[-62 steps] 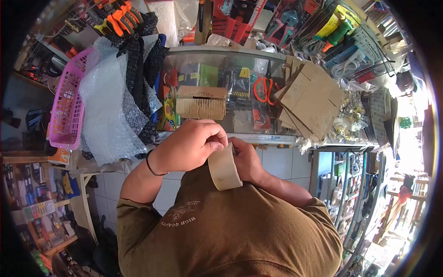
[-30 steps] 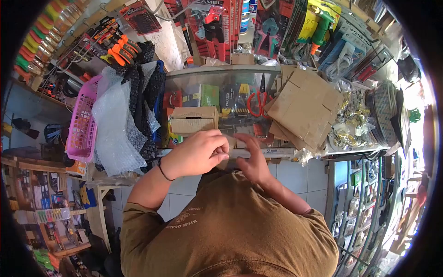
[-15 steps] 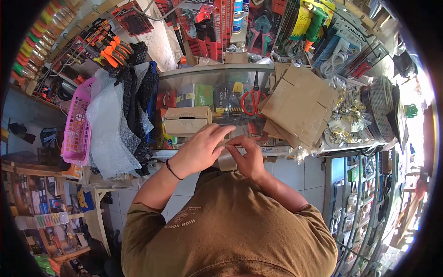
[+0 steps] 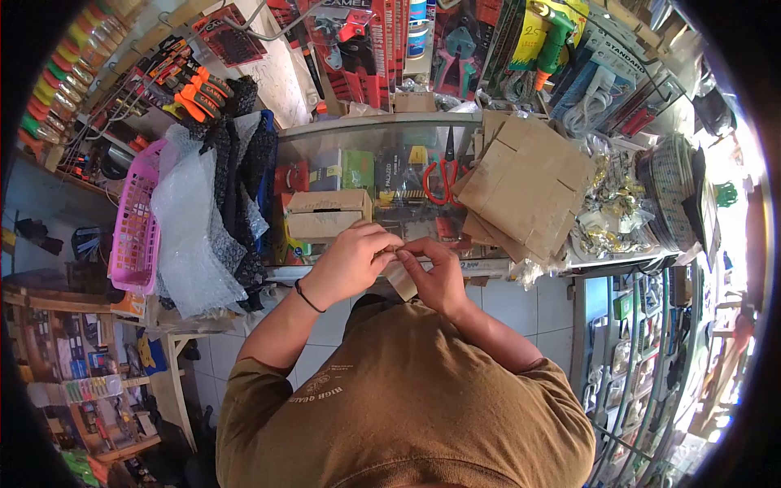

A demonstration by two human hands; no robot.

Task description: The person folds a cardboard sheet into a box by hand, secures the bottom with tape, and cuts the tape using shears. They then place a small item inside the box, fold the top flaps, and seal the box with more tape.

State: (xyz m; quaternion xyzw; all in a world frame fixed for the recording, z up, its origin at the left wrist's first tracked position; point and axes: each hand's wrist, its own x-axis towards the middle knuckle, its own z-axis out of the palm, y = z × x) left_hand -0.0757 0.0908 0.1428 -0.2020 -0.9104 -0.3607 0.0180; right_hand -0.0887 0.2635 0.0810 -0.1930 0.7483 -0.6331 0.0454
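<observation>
My left hand (image 4: 351, 259) and my right hand (image 4: 434, 272) meet in front of my chest, over the near edge of the glass counter (image 4: 317, 134). Between them is a shiny, translucent roll of clear tape (image 4: 400, 281), partly hidden by my fingers. The right hand grips it with bent fingers and thumb. Left fingertips are pinched together at its upper edge; the exact bit they hold is hidden. Just beyond my left hand, a small cardboard box (image 4: 327, 224) lies on the glass. Red-handled scissors (image 4: 442, 180) rest farther back, blades pointing away.
Flattened cardboard pieces (image 4: 525, 183) are stacked right of the scissors. Bubble wrap (image 4: 189, 236) and a pink basket (image 4: 134, 232) stand left. Bags of metal parts (image 4: 614, 203) and a coil of hose (image 4: 669, 191) lie right. Packaged tools (image 4: 354, 49) hang behind.
My left hand has closed: its fingers, stretched out before, are now bent and pinched beside the right hand. The roll of tape has tilted and shows more. The box and scissors stay put.
</observation>
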